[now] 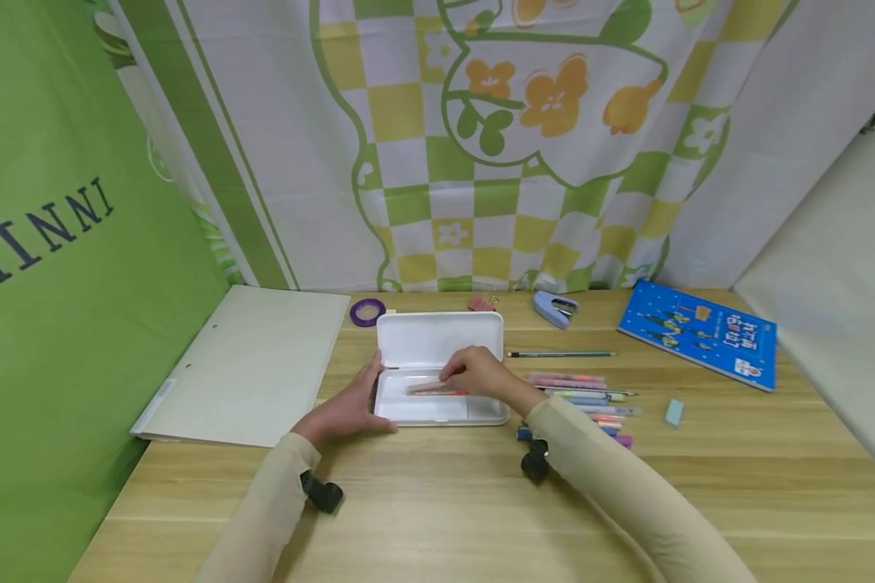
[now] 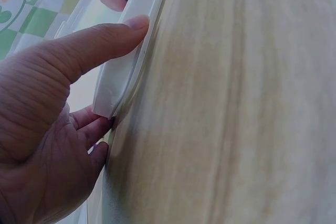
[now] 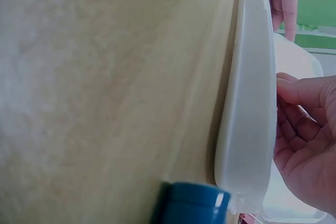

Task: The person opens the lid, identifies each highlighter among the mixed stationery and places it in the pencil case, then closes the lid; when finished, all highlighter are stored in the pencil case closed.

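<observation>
Both sleeves lead to the white pencil case, where the left hand presses its left edge with straight fingers while the right hand pinches a pink pen inside, best lowered flat and parallel.

Head looks down; wrists closely share the case.
</observation>
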Available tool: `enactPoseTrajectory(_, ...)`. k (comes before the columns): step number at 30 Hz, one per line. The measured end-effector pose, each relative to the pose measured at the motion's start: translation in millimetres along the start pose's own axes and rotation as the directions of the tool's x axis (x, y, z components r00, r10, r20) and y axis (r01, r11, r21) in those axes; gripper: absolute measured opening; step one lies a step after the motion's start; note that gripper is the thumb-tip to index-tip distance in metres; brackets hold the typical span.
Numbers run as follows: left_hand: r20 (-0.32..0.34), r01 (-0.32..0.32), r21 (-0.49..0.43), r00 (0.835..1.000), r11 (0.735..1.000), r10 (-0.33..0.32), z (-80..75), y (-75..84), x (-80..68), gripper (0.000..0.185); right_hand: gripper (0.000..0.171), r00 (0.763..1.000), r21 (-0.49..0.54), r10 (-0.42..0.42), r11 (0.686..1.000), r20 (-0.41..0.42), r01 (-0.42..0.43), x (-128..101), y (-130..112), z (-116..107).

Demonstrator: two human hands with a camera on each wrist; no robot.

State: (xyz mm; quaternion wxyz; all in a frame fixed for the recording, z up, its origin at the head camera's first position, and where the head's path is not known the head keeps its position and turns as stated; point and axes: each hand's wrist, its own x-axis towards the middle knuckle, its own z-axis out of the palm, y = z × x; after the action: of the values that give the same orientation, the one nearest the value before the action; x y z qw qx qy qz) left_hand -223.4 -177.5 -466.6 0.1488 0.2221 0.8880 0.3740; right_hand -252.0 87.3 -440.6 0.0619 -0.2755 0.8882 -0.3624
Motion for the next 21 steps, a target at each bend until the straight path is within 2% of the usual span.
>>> enactPoseTrajectory(4, -0.001, 0.003, 0.003, 1.000, 1.000, -0.003, -0.8, 0.8, -0.8, 0.129, 0.006, 1.000, 0.057, 0.014, 0.998, 0.002, -0.014, -2, 3, -2)
enactPoseTrajectory(7, -0.003, -0.002, 0.001, 1.000, 1.000, 0.002, -0.5, -0.3, -0.1, 0.129, 0.009, 0.999, 0.147, 0.035, 0.988, 0.006, -0.036, -6, 7, -8)
enactPoseTrajectory(12, 0.000, -0.003, 0.001, 1.000, 1.000, 0.003, -0.3, 0.2, -0.4, 0.129, 0.016, 0.994, 0.302, 0.098, 0.947, 0.041, -0.105, -17, 13, -25)
enactPoseTrajectory(16, 0.002, -0.002, 0.004, 1.000, 1.000, 0.002, -0.6, 1.0, -1.0, 0.129, 0.022, 0.986, 0.351, 0.162, 0.921, 0.049, -0.168, -30, 18, -43)
enactPoseTrajectory(21, -0.002, -0.003, 0.008, 1.000, 1.000, 0.003, -0.3, -0.2, -0.5, 0.130, 0.028, 0.976, 0.404, 0.219, 0.891, 0.020, -0.208, -48, 35, -66)
